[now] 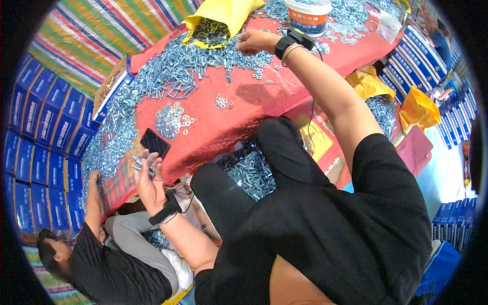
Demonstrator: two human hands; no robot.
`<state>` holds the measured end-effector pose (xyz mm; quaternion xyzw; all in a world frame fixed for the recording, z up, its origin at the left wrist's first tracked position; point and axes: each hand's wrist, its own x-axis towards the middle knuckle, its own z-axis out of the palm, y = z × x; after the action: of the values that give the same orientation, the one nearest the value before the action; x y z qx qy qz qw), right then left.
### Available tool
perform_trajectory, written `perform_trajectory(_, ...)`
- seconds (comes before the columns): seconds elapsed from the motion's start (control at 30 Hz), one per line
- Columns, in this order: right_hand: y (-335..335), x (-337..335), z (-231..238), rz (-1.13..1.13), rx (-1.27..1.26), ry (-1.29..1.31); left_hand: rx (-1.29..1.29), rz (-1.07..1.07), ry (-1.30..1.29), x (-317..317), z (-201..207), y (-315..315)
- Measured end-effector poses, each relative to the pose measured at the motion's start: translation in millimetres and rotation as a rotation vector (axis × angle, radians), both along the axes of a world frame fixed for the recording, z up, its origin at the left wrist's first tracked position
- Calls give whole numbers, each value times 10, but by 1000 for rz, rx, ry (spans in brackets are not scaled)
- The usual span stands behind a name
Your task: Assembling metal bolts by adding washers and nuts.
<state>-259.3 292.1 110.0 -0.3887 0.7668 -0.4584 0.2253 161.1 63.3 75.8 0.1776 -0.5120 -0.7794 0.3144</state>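
Observation:
My left hand (pixel 148 184) is turned palm up beside the table's near edge, its fingers curled round a few silvery bolts (pixel 137 163). Out over the table reaches my right hand (pixel 257 41), fingers drawn together; whatever they may hold is too small to make out. It hovers by a big heap of silvery bolts (pixel 170 71) and the mouth of a yellow bag (pixel 223 12) filled with dark metal parts. Two groups of washers, a larger pile (pixel 173 121) and a small cluster (pixel 223 102), lie on the red tablecloth (pixel 203 137). Close to my left hand rests a black phone (pixel 155 144).
A white and orange bucket (pixel 308 19) stands at the far side. Below my knees sits a container of bolts (pixel 249 173). On the left a co-worker (pixel 112 264) reaches into the pile. Blue boxes (pixel 38 122) are stacked left, more boxes (pixel 414 56) right.

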Motion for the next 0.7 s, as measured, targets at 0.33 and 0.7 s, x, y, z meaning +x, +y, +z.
perform_trajectory(0.33,-91,423,311,169,-314,-220,55,-6,33,-38,69,72)
perform_trajectory(0.7,-190,517,347,244,-196,-217,-32,-59,-27,-270,161,-65)
